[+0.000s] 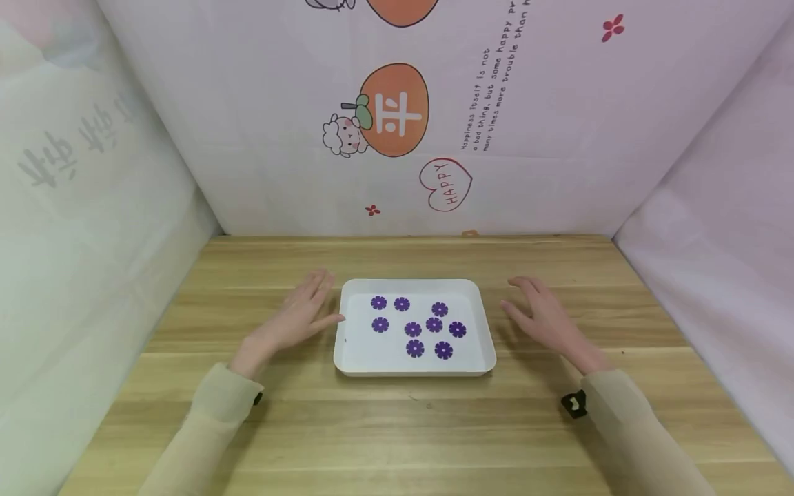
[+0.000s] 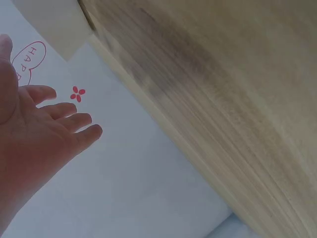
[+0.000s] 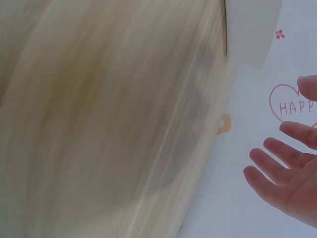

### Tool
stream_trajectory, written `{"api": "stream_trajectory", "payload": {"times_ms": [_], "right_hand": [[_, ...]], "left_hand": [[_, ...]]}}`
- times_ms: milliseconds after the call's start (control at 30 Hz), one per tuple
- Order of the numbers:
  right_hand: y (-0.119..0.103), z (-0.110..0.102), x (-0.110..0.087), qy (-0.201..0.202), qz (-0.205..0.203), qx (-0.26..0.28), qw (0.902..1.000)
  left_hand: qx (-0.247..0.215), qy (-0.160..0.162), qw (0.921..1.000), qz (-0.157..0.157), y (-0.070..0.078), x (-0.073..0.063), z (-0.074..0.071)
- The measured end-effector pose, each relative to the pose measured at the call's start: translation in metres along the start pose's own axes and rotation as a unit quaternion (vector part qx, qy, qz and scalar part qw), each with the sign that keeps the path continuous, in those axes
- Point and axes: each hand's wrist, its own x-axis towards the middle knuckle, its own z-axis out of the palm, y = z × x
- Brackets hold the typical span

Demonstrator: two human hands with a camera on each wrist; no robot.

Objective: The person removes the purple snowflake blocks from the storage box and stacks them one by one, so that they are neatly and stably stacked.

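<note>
A white rectangular tray (image 1: 360,362) lies on the wooden table. Inside it are several purple, notched, flower-like discs (image 1: 415,348), spread mostly over its middle and right part. At the tray's left side is my left hand (image 1: 296,313), its fingers extended and the thumb tip close to the rim; whether it touches cannot be made out. My right hand (image 1: 542,318) hovers to the right of the tray, apart from it, fingers loosely bent and holding nothing. Both wrist views show the palms bare, with the tray's outer wall (image 2: 62,27) partly visible beside the left hand.
The wooden tabletop (image 1: 409,434) runs around the tray. White printed cloth (image 1: 273,103) stands behind the table, with further cloth walls on the left (image 1: 93,227) and right (image 1: 719,227). A dark wrist strap (image 1: 574,404) shows at the right sleeve.
</note>
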Motion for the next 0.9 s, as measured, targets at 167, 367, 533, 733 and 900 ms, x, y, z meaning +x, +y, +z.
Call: {"api": "stream_trajectory", "payload": {"times_ms": [167,367,533,733,900], "right_hand": [[-0.006,0.002,0.002,-0.01,0.002,0.019,0.9998],[-0.011,0.005,0.006,-0.019,0.007,0.049,0.9986],[-0.015,0.008,0.008,-0.023,0.003,0.075,0.9969],[-0.021,0.009,0.012,-0.031,0.005,0.104,0.994],[-0.027,0.01,0.015,-0.034,-0.003,0.106,0.9938]], "left_hand": [[0.005,-0.001,0.9998,0.019,0.002,0.004,0.003],[0.024,0.011,0.9985,0.048,0.003,0.008,0.006],[0.024,0.009,0.9984,0.051,0.004,0.009,0.008],[0.017,0.001,0.9984,0.054,0.005,0.011,0.008],[0.024,-0.004,0.998,0.058,0.005,0.011,0.009]]}}
